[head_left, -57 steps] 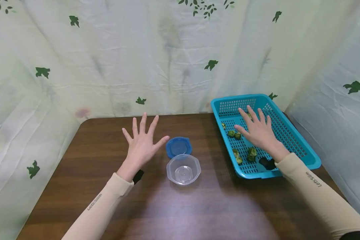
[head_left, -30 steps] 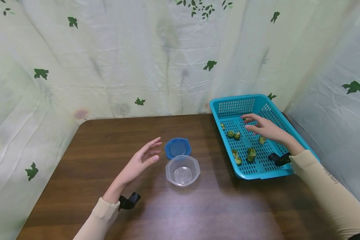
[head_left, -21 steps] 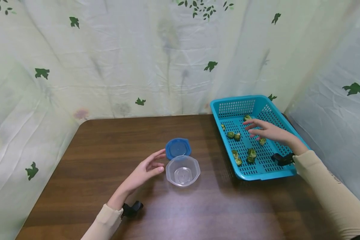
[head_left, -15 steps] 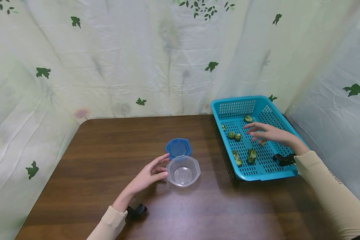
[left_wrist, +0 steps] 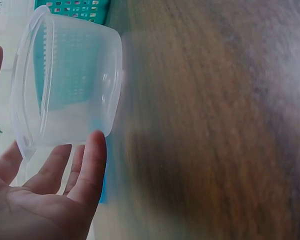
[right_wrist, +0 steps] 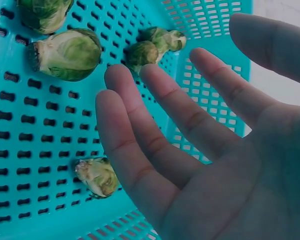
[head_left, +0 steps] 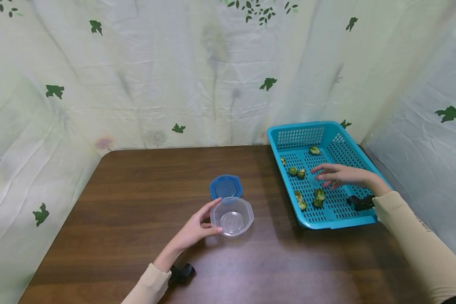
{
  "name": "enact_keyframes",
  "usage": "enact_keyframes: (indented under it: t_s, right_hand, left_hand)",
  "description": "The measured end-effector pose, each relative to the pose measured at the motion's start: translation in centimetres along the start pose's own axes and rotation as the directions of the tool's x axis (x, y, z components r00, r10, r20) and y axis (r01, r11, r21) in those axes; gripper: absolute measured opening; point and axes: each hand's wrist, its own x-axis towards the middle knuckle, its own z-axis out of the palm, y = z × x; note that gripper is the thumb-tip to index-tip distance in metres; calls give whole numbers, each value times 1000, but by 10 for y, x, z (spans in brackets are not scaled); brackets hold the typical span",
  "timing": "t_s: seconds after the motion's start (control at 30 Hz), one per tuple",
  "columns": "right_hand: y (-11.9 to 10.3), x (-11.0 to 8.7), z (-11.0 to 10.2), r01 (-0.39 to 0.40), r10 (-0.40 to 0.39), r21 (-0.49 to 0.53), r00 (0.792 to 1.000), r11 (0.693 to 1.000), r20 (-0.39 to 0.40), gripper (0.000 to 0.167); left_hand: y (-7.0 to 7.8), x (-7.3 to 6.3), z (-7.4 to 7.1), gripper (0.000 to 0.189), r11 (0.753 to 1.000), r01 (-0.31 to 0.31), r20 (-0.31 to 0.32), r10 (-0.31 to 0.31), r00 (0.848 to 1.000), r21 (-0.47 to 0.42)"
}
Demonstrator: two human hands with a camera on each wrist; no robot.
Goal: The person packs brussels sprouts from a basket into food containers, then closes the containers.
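My left hand (head_left: 197,228) is at the near left side of a clear plastic container (head_left: 232,216), with thumb and forefinger spread around its rim. In the left wrist view the fingers (left_wrist: 92,165) are fairly straight, tips right at the container's wall, while another fingertip stands apart from the rim. A blue lid (head_left: 226,187) lies just behind the container. My right hand (head_left: 343,175) hovers inside the blue basket (head_left: 308,223), fingers loosely extended and holding nothing. Brussels sprouts (right_wrist: 70,55) lie on the basket floor around it; one sprout (right_wrist: 97,176) sits near its fingertips.
The brown wooden table (head_left: 137,181) carries everything, with the basket at its right side. A pale leaf-patterned curtain (head_left: 144,84) hangs behind the table and along both sides. The basket's raised walls stand around the right hand. Each wrist wears a dark camera (head_left: 183,273).
My left hand, earlier spread in the air, has come down and moved right to the container's side. The right hand has relaxed from spread fingers and drifted slightly nearer within the basket.
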Motion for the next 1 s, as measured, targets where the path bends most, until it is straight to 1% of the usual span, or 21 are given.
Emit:
enact_keyframes:
  t_s: [0.17,0.47,0.57,0.73,0.9,1.0]
  right_hand:
    - [3,1,1,-14,14,-6,1000,1000,19,52]
    - [6,2,0,-41,42,-12,998,999,46,50]
    - [7,2,0,-51,52,-20,997,998,58,49]
    - [9,3,1,-83,83,-2,993,997,85,47]
    - [11,4,4,-118,115,22,987,993,112,45]
    - [12,6,6,-128,126,9,985,992,118,43]
  left_hand:
    - [-1,1,3,80,999,-12,-23,13,1000,35]
    - [-3,3,9,89,997,-66,-19,67,998,33]
    - [-4,4,10,91,997,-75,-18,75,997,26]
    - [-6,4,8,89,997,-80,-9,80,997,21]
    - [-3,3,4,89,997,-68,-5,68,998,20]
    - [-1,2,2,89,998,-65,-1,65,998,21]
